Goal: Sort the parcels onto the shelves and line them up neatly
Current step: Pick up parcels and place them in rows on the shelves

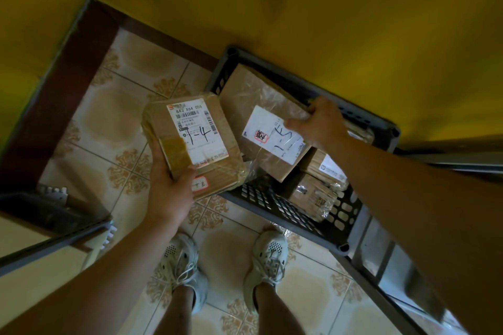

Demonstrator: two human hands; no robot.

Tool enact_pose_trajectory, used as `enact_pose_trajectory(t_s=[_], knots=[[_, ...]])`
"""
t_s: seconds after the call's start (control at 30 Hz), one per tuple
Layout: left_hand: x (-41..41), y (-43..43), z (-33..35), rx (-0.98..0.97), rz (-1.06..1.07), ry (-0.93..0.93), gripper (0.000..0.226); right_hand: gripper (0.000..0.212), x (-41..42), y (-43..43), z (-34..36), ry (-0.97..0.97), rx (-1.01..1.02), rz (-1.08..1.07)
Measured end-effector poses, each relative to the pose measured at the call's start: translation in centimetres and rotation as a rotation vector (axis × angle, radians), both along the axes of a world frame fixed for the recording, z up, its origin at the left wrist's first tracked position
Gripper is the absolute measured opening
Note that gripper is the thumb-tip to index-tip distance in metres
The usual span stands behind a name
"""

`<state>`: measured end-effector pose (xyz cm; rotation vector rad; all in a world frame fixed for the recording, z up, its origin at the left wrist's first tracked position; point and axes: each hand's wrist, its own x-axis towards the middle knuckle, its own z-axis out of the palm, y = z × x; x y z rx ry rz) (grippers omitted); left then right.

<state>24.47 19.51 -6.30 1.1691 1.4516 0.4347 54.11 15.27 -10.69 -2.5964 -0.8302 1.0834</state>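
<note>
My left hand (170,185) grips a brown cardboard parcel (209,114) with a white label marked "1-4", held above the tiled floor just left of the shelf. My right hand (321,124) grips the right edge of a larger taped parcel (245,95) labelled "1-5", tilted over the grey slotted shelf (261,198). Its thumb lies on the white label. Two smaller parcels (313,196) lie lower on the shelf, by my right forearm.
A yellow wall (326,22) stands behind the shelf. A dark wooden skirting (68,76) edges the patterned tile floor (114,117). Another shelf edge (40,226) sticks in at the left. My two feet in pale shoes (226,261) stand before the shelf.
</note>
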Motion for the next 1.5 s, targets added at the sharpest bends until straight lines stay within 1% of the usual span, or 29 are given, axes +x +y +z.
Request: enact_pose_trajectory(t_s=[0.07, 0.1, 0.13, 0.17, 0.2, 0.27, 0.33, 0.43, 0.47, 0.53, 0.6, 0.63, 0.8, 0.9, 1.0, 1.1, 1.17, 1.27, 1.37, 1.43, 1.5], knots=[[-0.3, 0.1, 0.1, -0.001, -0.011, 0.016, 0.076, 0.070, -0.7, -0.7, 0.3, 0.097, 0.021, -0.067], [-0.4, 0.3, 0.2, -0.007, -0.017, 0.021, 0.076, 0.076, -0.8, -1.0, 0.5, 0.103, 0.010, -0.053], [-0.5, 0.5, 0.2, -0.019, -0.018, 0.025, 0.075, 0.086, -0.8, -1.3, 0.6, 0.089, -0.025, -0.011], [-0.7, 0.8, 0.2, -0.030, -0.015, 0.027, 0.074, 0.096, -0.7, -1.5, 0.7, 0.071, -0.084, 0.048], [-0.9, 1.0, 0.2, -0.033, -0.014, 0.025, 0.074, 0.103, -0.8, -1.7, 0.9, 0.062, -0.142, 0.104], [-1.3, 1.3, 0.1, -0.029, -0.031, 0.027, 0.074, 0.104, -1.2, -1.6, 1.1, 0.069, -0.197, 0.140], [-1.7, 1.5, 0.0, -0.039, -0.050, 0.033, 0.074, 0.103, -1.5, -1.4, 1.1, 0.106, -0.178, 0.122], [-2.4, 1.8, -0.2, -0.072, -0.056, 0.021, 0.075, 0.097, -1.3, -1.9, 1.1, 0.307, -0.108, 0.021], [-2.7, 2.0, -0.2, -0.082, -0.058, 0.008, 0.074, 0.095, -1.1, -2.2, 1.2, 0.355, -0.109, 0.019], [-3.1, 2.3, -0.3, -0.098, -0.071, 0.011, 0.073, 0.098, -0.7, -2.9, 1.5, 0.351, -0.124, 0.076], [-3.3, 2.4, -0.3, -0.099, -0.076, 0.026, 0.073, 0.107, -0.8, -3.3, 1.7, 0.278, -0.148, 0.125], [-3.4, 2.3, -0.4, -0.098, -0.077, 0.021, 0.073, 0.108, -1.0, -3.6, 1.9, 0.259, -0.153, 0.127], [-3.3, 1.5, -0.8, -0.110, -0.075, -0.022, 0.075, 0.093, -1.9, -4.6, 1.7, 0.361, -0.056, -0.003], [-3.4, 1.6, -0.9, -0.089, -0.078, -0.003, 0.074, 0.094, -1.9, -4.8, 1.5, 0.386, -0.011, -0.017], [-3.4, 1.5, -1.0, -0.084, -0.088, 0.007, 0.072, 0.099, -1.9, -4.7, 1.6, 0.417, -0.046, -0.001], [-3.1, 1.3, -0.4, -0.083, -0.096, -0.014, 0.072, 0.097, -1.7, -4.3, 2.2, 0.420, -0.036, -0.004], [-2.9, 1.5, 0.4, -0.085, -0.097, 0.000, 0.074, 0.096, -1.4, -3.9, 3.2, 0.442, -0.029, -0.044], [-3.2, 1.7, 2.2, -0.073, -0.100, 0.055, 0.071, 0.096, -1.3, -3.9, 5.5, 0.512, -0.052, -0.131], [-3.9, 1.8, 4.7, -0.079, -0.107, 0.082, 0.070, 0.082, -1.7, -5.0, 9.4, 0.534, -0.034, -0.195], [-4.3, 1.9, 7.0, -0.082, -0.142, 0.095, 0.070, 0.073, -2.2, -6.1, 12.3, 0.567, 0.016, -0.255], [-4.5, 1.8, 9.7, -0.082, -0.176, 0.101, 0.068, 0.053, -3.4, -7.6, 15.4, 0.591, 0.065, -0.347]])
